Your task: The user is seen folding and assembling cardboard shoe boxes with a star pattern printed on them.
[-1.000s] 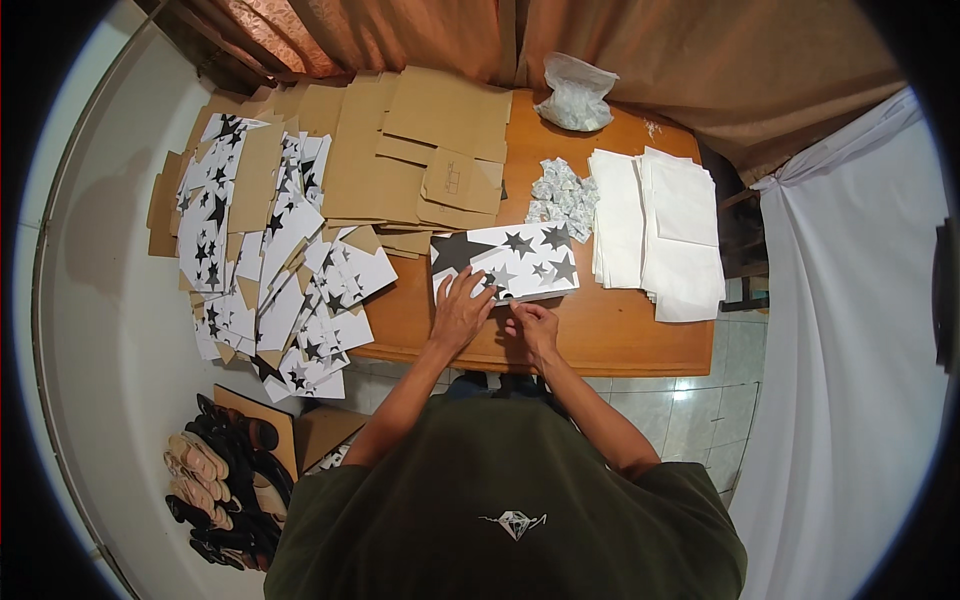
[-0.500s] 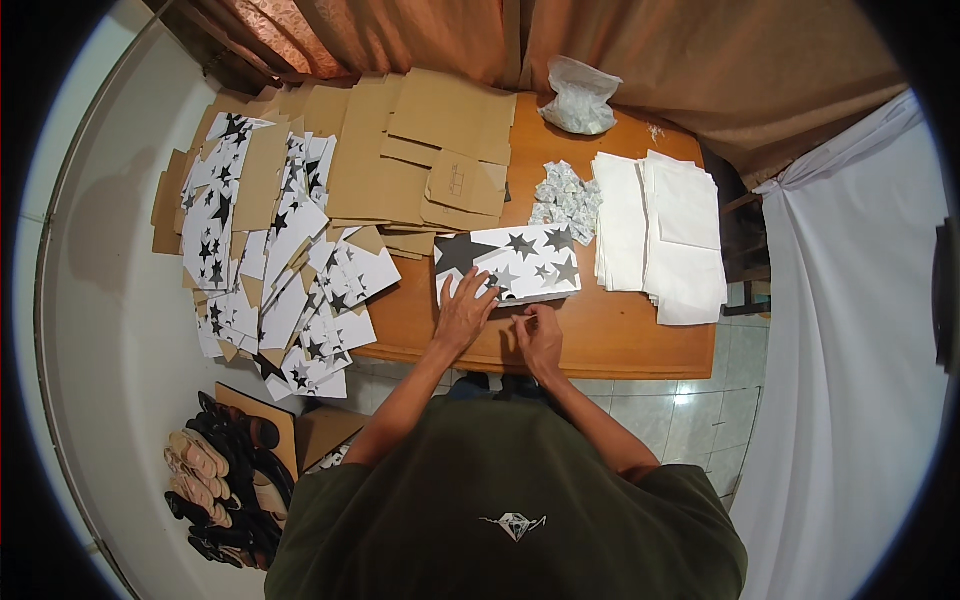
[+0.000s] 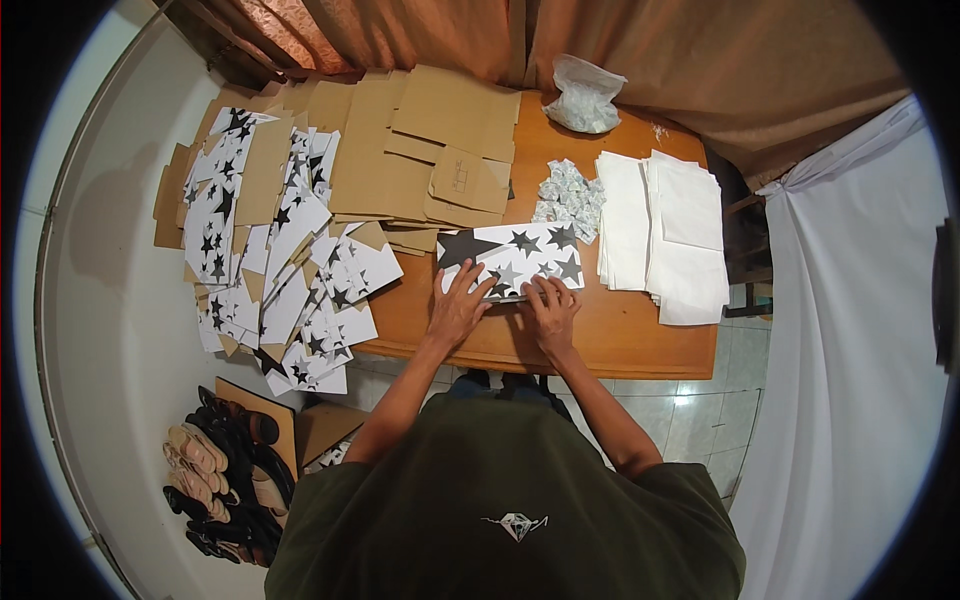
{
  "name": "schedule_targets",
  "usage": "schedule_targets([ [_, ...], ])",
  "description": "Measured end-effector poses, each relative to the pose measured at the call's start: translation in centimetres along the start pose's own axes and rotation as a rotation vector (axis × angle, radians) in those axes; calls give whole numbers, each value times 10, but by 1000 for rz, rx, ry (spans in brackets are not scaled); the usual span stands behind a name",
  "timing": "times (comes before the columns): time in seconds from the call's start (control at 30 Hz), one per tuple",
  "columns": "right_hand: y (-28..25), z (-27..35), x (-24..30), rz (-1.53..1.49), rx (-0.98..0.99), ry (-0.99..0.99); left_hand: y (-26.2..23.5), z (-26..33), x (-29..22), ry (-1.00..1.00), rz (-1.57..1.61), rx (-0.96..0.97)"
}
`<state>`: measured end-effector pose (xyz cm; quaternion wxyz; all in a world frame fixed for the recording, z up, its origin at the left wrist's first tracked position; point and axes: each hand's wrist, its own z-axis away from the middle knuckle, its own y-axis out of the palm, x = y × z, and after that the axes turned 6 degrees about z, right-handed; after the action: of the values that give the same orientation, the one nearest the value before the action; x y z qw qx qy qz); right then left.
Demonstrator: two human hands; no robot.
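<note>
A closed white cardboard box [image 3: 540, 240] printed with black and grey stars lies near the front of the wooden table. My left hand [image 3: 460, 305] rests on its near left part, fingers spread over the top. On the near edge, right of the middle, is my right hand [image 3: 551, 315], its fingers apart and slightly bent on the lid. The box's front side is mostly hidden by both hands.
Flattened star-printed boxes [image 3: 290, 290] and plain brown cardboard sheets [image 3: 375, 165] pile up at left. Behind the box lie small sachets [image 3: 570, 200] and a clear plastic bag [image 3: 585, 100]. White paper stacks [image 3: 688, 240] sit at right; shoes [image 3: 235, 470] are heaped lower left.
My right hand has moved up from just in front of the box onto its near edge, and its fingers have spread from a pinch. My left hand stays on the box.
</note>
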<state>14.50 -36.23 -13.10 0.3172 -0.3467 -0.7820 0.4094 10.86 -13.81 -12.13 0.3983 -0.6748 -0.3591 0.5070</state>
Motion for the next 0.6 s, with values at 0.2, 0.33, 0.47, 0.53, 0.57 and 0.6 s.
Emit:
schedule_targets([
  [0.2,7,0,-13,1,8,-53,0,-4,-13,-81,101,-31],
  [0.33,15,2,-14,33,-10,-67,5,-5,-13,-92,89,-51],
  [0.47,7,1,-8,-5,4,-39,-5,-2,0,-62,210,7],
  [0.53,0,3,-8,-14,-23,-24,-17,-4,9,-72,231,22],
  [0.57,1,8,-9,-14,-25,-22,-26,-5,11,-81,250,34],
  [0.6,6,14,-14,-4,-90,31,-34,-7,11,-96,208,16],
])
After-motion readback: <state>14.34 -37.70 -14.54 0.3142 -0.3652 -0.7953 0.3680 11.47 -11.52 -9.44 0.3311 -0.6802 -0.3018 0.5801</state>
